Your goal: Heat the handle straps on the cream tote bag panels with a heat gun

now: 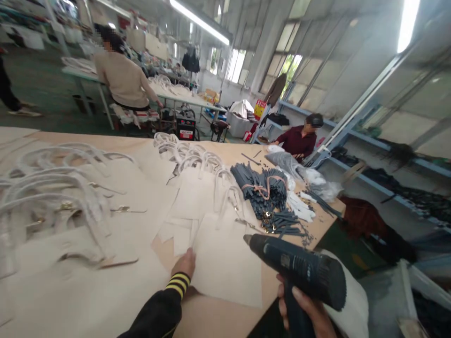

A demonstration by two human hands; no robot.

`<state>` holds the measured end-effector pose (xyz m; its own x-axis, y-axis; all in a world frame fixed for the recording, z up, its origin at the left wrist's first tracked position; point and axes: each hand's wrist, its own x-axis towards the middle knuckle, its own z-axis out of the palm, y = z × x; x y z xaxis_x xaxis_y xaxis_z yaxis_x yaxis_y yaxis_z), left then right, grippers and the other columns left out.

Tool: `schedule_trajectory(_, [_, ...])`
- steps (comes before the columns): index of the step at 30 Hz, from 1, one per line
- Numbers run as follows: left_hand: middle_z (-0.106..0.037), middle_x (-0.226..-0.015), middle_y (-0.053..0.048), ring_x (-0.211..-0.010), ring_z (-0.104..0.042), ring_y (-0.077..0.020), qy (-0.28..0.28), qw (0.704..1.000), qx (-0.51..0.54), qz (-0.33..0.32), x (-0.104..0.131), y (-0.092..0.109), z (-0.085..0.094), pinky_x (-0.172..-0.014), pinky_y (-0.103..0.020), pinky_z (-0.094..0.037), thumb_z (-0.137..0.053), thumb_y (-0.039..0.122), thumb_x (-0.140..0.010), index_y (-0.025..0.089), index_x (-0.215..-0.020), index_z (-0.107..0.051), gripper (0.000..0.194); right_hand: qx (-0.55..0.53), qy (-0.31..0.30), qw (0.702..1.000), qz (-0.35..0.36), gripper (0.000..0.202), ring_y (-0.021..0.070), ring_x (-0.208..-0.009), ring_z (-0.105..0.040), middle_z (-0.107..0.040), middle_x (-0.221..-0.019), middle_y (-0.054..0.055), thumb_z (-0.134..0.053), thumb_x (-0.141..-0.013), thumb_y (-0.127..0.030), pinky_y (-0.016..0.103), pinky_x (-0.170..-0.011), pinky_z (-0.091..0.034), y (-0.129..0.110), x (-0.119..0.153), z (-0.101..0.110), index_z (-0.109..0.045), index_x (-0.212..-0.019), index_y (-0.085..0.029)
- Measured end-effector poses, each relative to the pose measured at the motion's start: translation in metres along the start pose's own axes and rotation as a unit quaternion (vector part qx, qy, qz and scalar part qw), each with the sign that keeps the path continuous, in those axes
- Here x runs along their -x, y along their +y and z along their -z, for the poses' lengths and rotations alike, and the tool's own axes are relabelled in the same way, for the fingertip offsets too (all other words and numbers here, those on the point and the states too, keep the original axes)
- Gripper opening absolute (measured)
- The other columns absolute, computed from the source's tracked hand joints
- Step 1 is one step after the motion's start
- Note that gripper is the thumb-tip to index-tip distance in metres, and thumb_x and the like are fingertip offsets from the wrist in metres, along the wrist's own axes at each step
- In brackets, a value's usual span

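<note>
My left hand [184, 263] pinches the left edge of a cream bag panel [229, 258] that lies on the tan table [207, 319]. A dark strap with a metal end lies across the panel's upper right. My right hand [306, 307] is wrapped round the handle of a black heat gun [296, 263], held over the table's right edge. Its nozzle points left, above the panel's right side. More cream panels with looped handles [52, 188] lie in overlapping rows on the left and behind.
Bundled dark grey straps [262, 190], metal clasps and white gloves [301, 206] lie at the table's right. Clear plastic bags lie beyond. One person [123, 80] sits at a back table; another [299, 138] is near blue shelves [387, 188].
</note>
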<state>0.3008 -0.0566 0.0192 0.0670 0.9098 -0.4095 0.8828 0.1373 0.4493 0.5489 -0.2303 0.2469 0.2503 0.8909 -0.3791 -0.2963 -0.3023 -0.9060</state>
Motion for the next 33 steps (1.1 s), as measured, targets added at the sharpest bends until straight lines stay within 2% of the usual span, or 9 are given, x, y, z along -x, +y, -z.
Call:
schedule_trajectory(4, [-0.061, -0.107, -0.017, -0.101, -0.058, -0.0199, 0.04, 0.998, 0.032, 0.035, 0.077, -0.04, -0.041, -0.089, -0.029, -0.042, -0.025, 0.018, -0.088, 0.008, -0.106, -0.051, 0.033, 0.047, -0.035, 0.998, -0.027, 0.04, 0.0153, -0.064, -0.056, -0.061, -0.086, 0.007, -0.065, -0.077, -0.042, 0.024, -0.051, -0.049, -0.008, 0.011, -0.004, -0.06, -0.105, -0.015])
schedule_trajectory(6, [-0.06, -0.109, -0.018, -0.103, -0.057, -0.0194, 0.025, 0.998, 0.049, 0.04, 0.107, -0.046, -0.055, -0.09, -0.027, -0.041, -0.027, 0.019, -0.088, 0.007, -0.104, -0.053, 0.032, 0.066, -0.078, 0.994, -0.037, 0.04, 0.0159, -0.065, -0.056, -0.061, -0.087, 0.008, -0.064, -0.077, -0.04, 0.024, -0.051, -0.049, -0.006, 0.006, -0.013, -0.059, -0.106, -0.014])
schedule_trajectory(8, [-0.061, -0.106, -0.018, -0.1, -0.058, -0.0199, 0.012, 0.996, 0.068, 0.055, 0.122, -0.045, -0.059, -0.089, -0.028, -0.042, -0.028, 0.02, -0.088, 0.006, -0.102, -0.054, 0.032, 0.079, -0.116, 0.989, -0.043, 0.039, 0.0158, -0.064, -0.056, -0.061, -0.086, 0.007, -0.065, -0.077, -0.039, 0.024, -0.049, -0.048, -0.001, -0.002, -0.027, -0.059, -0.105, -0.013])
schedule_trajectory(15, [-0.062, -0.105, -0.018, -0.098, -0.059, -0.0208, -0.012, 0.991, 0.116, 0.066, 0.123, -0.037, -0.052, -0.085, -0.029, -0.042, -0.029, 0.02, -0.088, 0.006, -0.104, -0.052, 0.032, 0.103, -0.216, 0.971, -0.021, 0.032, 0.015, -0.055, -0.056, -0.06, -0.073, 0.005, -0.067, -0.072, -0.037, 0.023, -0.042, -0.048, 0.025, -0.048, -0.107, -0.059, -0.09, -0.011])
schedule_trajectory(19, [-0.058, -0.113, -0.019, -0.103, -0.057, -0.0202, -0.004, 0.99, 0.126, 0.065, 0.123, -0.04, -0.059, -0.089, -0.029, -0.041, -0.029, 0.02, -0.088, 0.004, -0.112, -0.049, 0.036, 0.119, -0.221, 0.968, -0.012, 0.029, 0.0146, -0.051, -0.056, -0.06, -0.069, 0.005, -0.067, -0.071, -0.036, 0.023, -0.039, -0.047, 0.036, -0.064, -0.137, -0.059, -0.082, -0.01])
schedule_trajectory(21, [-0.06, -0.111, -0.018, -0.102, -0.058, -0.0198, 0.0, 0.99, 0.126, 0.067, 0.122, -0.041, -0.061, -0.088, -0.029, -0.041, -0.03, 0.02, -0.087, 0.006, -0.111, -0.051, 0.035, 0.125, -0.211, 0.969, -0.01, 0.029, 0.0145, -0.052, -0.057, -0.061, -0.07, 0.006, -0.065, -0.073, -0.036, 0.023, -0.04, -0.048, 0.036, -0.064, -0.137, -0.059, -0.082, -0.01])
schedule_trajectory(24, [-0.063, -0.104, -0.016, -0.098, -0.059, -0.0198, 0.006, 0.99, 0.127, 0.059, 0.123, -0.043, -0.061, -0.086, -0.03, -0.042, -0.032, 0.021, -0.086, 0.009, -0.105, -0.055, 0.032, 0.141, -0.182, 0.973, -0.006, 0.029, 0.0147, -0.053, -0.057, -0.062, -0.071, 0.005, -0.067, -0.072, -0.035, 0.023, -0.04, -0.049, 0.031, -0.057, -0.121, -0.059, -0.084, -0.01])
schedule_trajectory(28, [-0.061, -0.107, -0.017, -0.1, -0.058, -0.0201, 0.002, 0.991, 0.131, 0.042, 0.123, -0.043, -0.057, -0.089, -0.03, -0.041, -0.03, 0.021, -0.087, 0.007, -0.106, -0.054, 0.034, 0.159, -0.14, 0.977, -0.005, 0.028, 0.0141, -0.052, -0.057, -0.061, -0.069, 0.005, -0.067, -0.073, -0.035, 0.022, -0.04, -0.049, 0.024, -0.054, -0.102, -0.059, -0.082, -0.01])
schedule_trajectory(33, [-0.057, -0.114, -0.019, -0.107, -0.054, -0.0204, -0.025, 0.991, 0.121, 0.057, 0.121, -0.043, -0.052, -0.093, -0.029, -0.038, -0.03, 0.023, -0.087, 0.003, -0.109, -0.052, 0.037, 0.151, -0.14, 0.978, -0.02, 0.03, 0.0154, -0.052, -0.057, -0.062, -0.069, 0.007, -0.067, -0.071, -0.037, 0.024, -0.04, -0.049, 0.025, -0.054, -0.098, -0.061, -0.078, -0.009])
